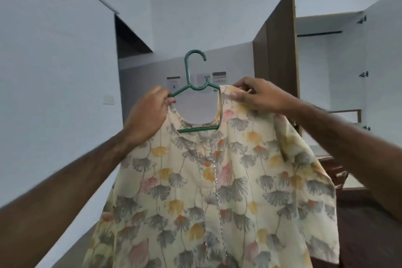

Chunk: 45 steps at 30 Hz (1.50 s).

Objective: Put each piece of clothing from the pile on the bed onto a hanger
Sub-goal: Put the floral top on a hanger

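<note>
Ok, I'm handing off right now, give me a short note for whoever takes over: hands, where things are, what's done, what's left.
Left hand: shut on the green hanger at its left arm, where the fabric edge meets it.
Right hand: pinching the floral top at its right shoulder.
Done: the hanger sits inside the neckline, right shoulder draped over it; both held up in the air.
Left: left hanger arm is bare, so pull that shoulder on. The wardrobe stands open behind. The bed pile is out of view.

A home bedroom: open wooden wardrobe [280, 45], pale walls [54, 72], light switch [108, 99].
</note>
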### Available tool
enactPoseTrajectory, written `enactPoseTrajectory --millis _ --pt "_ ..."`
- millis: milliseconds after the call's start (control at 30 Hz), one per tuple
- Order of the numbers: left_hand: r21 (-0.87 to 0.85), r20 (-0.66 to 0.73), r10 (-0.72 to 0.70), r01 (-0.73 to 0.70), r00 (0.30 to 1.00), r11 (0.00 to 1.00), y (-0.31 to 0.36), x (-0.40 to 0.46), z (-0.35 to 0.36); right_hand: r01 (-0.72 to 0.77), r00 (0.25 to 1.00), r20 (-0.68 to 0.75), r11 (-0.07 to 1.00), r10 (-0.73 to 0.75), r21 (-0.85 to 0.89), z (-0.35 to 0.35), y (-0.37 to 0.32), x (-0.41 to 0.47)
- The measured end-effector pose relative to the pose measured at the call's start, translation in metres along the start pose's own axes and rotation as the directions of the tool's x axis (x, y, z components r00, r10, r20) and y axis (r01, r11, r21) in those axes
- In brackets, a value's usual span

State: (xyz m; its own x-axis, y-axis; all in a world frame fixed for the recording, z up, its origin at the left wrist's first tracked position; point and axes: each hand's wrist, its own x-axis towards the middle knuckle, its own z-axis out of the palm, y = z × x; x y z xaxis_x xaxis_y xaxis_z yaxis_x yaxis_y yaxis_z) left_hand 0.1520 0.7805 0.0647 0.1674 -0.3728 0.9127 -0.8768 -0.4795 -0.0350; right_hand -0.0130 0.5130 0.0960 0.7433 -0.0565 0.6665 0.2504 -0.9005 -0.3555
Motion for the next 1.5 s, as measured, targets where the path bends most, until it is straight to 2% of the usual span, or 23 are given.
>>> enactPoseTrajectory --millis 33,100,300,367,467,600,667,800,933,1000,1100,1200,1333,1500 --pt "-0.009 0.019 -0.002 0.002 1.000 1.000 0.005 0.019 0.013 -0.013 0.997 0.075 0.998 0.018 -0.066 -0.017 0.023 0.003" --pt "-0.031 0.060 0.014 -0.012 0.998 0.999 0.022 0.067 0.032 -0.012 0.991 0.128 0.991 0.029 -0.135 -0.054 0.064 0.017" --pt "-0.053 0.133 0.060 -0.053 0.989 0.997 0.110 0.234 0.041 -0.075 0.997 0.005 0.986 0.077 -0.148 -0.203 0.114 0.073" --pt "-0.048 0.129 0.066 -0.061 0.989 0.997 0.134 0.288 0.041 -0.089 0.996 0.009 0.984 0.092 -0.153 -0.263 0.125 0.091" --pt "-0.062 0.130 0.060 -0.053 0.990 0.997 0.155 0.360 0.042 -0.106 0.981 0.150 0.987 0.124 -0.119 -0.356 0.135 0.117" --pt "-0.099 0.125 0.043 -0.030 0.991 0.995 0.171 0.434 0.041 -0.274 0.915 0.301 0.961 0.269 -0.025 -0.447 0.161 0.132" --pt "-0.139 0.132 0.033 -0.014 0.991 0.990 0.176 0.460 0.044 -0.341 0.890 0.336 0.939 0.308 0.044 -0.468 0.177 0.134" --pt "-0.212 0.151 0.048 -0.016 0.987 0.977 0.192 0.495 0.062 -0.361 0.906 0.322 0.898 0.274 0.251 -0.490 0.182 0.150" --pt "-0.262 0.112 0.053 -0.022 0.992 0.965 0.205 0.516 0.088 -0.407 0.885 0.375 0.846 0.274 0.343 -0.510 0.188 0.161" --pt "-0.278 0.114 0.050 -0.017 0.992 0.960 0.206 0.525 0.104 -0.374 0.909 0.301 0.883 0.289 0.283 -0.523 0.193 0.162" --pt "-0.298 0.114 0.073 -0.036 0.991 0.954 0.208 0.539 0.133 -0.323 0.935 0.167 0.946 0.313 0.036 -0.542 0.207 0.168" --pt "-0.310 0.121 0.082 -0.041 0.989 0.950 0.218 0.554 0.169 -0.332 0.932 0.079 0.921 0.353 -0.205 -0.556 0.231 0.180" --pt "-0.334 0.120 0.077 -0.033 0.990 0.942 0.230 0.579 0.227 -0.301 0.940 0.121 0.942 0.319 -0.147 -0.576 0.272 0.195" --pt "-0.362 0.092 0.082 -0.043 0.992 0.931 0.240 0.617 0.318 -0.268 0.962 0.030 0.960 0.271 -0.079 -0.589 0.351 0.231"
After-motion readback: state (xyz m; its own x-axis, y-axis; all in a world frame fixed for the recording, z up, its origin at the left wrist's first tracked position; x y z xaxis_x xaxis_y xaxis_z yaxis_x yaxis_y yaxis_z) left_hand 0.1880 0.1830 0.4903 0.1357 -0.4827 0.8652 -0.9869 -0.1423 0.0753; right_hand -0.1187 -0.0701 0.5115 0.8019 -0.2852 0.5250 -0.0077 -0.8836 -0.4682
